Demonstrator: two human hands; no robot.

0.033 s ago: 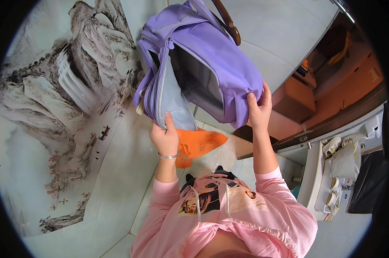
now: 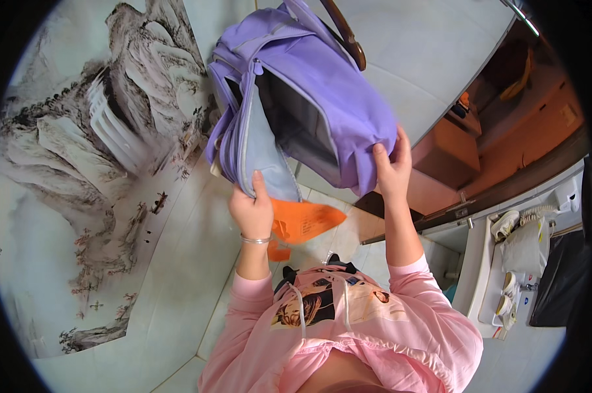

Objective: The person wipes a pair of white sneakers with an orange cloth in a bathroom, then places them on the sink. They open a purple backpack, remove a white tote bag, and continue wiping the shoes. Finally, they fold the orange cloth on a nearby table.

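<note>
A lavender backpack (image 2: 348, 98) hangs tilted in front of me, its main compartment unzipped and gaping. Grey lining and a dark hollow show inside. At the near left, my left hand (image 2: 251, 209) is closed on the edge of the opened flap (image 2: 270, 160), thumb on its grey inner side. My right hand (image 2: 394, 170) grips the backpack's lower right corner, with the thumb on the near side and fingers behind. An orange printed sheet or bag (image 2: 309, 221) shows just beyond my left hand; whether that hand touches it I cannot tell.
A wall with a painted mountain landscape (image 2: 139, 85) stands on the left. Beyond the backpack is a brown curved piece (image 2: 345, 36). To the right are an open reddish-brown cabinet (image 2: 505, 137) and a white ledge with pale shoes (image 2: 507, 298) and a black flat item (image 2: 558, 281).
The backpack has shifted very slightly left and down, and my right hand moved a touch left with it. Both hands keep their hold.
</note>
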